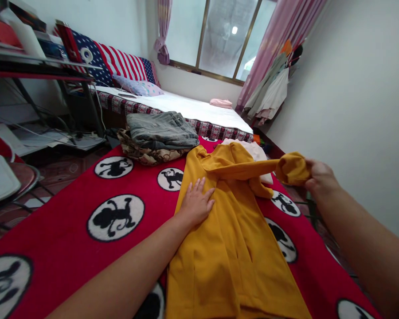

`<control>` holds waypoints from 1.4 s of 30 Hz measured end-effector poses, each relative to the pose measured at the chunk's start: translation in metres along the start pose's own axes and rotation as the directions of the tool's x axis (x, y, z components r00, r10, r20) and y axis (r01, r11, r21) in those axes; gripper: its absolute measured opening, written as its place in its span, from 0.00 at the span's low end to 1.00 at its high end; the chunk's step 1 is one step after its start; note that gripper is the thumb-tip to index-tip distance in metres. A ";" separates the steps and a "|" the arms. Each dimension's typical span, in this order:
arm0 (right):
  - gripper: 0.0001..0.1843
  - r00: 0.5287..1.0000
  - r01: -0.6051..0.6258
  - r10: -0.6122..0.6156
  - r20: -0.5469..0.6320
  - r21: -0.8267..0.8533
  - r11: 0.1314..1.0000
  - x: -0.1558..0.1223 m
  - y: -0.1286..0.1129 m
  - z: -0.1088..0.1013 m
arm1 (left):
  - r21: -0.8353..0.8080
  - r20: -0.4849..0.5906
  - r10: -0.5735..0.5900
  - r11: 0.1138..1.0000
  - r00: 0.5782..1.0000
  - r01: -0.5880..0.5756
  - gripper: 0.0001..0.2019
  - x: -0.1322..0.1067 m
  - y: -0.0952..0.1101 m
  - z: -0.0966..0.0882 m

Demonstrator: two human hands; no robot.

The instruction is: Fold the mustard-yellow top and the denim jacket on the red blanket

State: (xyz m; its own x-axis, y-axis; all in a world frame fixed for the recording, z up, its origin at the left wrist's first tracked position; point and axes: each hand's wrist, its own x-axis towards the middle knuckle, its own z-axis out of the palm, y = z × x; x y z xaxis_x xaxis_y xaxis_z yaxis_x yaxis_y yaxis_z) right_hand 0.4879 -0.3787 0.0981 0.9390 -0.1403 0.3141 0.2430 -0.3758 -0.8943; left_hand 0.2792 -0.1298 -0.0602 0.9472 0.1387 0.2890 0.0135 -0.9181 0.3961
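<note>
A mustard-yellow long-sleeved garment (pixel 226 239) lies spread on a red blanket (pixel 63 221) printed with white circles holding black figures. My left hand (pixel 196 203) rests flat on the garment's middle, fingers spread, gripping nothing. My right hand (pixel 321 178) is shut around the bunched cuff of the garment's yellow sleeve (pixel 246 168), which is pulled out straight to the right across the body. Beneath the sleeve lies a pale pink garment (pixel 252 153). The garment's lower end runs out of view at the bottom.
Folded grey-green jeans (pixel 161 130) sit on a patterned brown cloth (pixel 146 153) beyond the garment. Behind them stands a white-sheeted bed (pixel 173 102) with a flag-patterned pillow (pixel 119 60). A cluttered metal shelf (pixel 29 66) stands left, a white wall right, with clothes (pixel 269 88) hanging by the curtained window.
</note>
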 end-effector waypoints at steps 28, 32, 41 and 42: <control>0.07 0.807 0.414 -0.142 0.573 -0.377 0.828 -0.132 0.025 0.146 | -0.682 -0.267 -0.435 0.716 0.860 0.150 0.16 0.022 -0.034 -0.008; 0.14 0.853 0.406 -0.310 0.421 -0.160 0.900 -0.136 0.025 0.140 | -0.699 -0.232 -0.381 0.705 0.895 0.119 0.14 0.020 -0.034 -0.010; 0.31 0.472 0.367 0.129 0.872 -0.327 0.871 -0.219 -0.004 0.050 | -0.635 -0.203 -0.354 0.757 0.913 0.152 0.18 0.019 -0.028 -0.013; 0.29 0.428 0.382 0.141 0.893 -0.321 0.866 -0.228 -0.005 0.044 | -0.623 -0.208 -0.347 0.768 0.915 0.149 0.18 0.018 -0.028 -0.013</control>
State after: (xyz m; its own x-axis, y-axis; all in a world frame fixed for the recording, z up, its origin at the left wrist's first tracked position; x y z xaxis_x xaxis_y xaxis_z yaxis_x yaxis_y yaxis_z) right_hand 0.2836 -0.3047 0.0168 0.6538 0.7044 -0.2765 0.4916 -0.6731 -0.5525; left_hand 0.2923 -0.0965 -0.0548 0.7951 0.5222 0.3084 -0.0479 -0.4528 0.8903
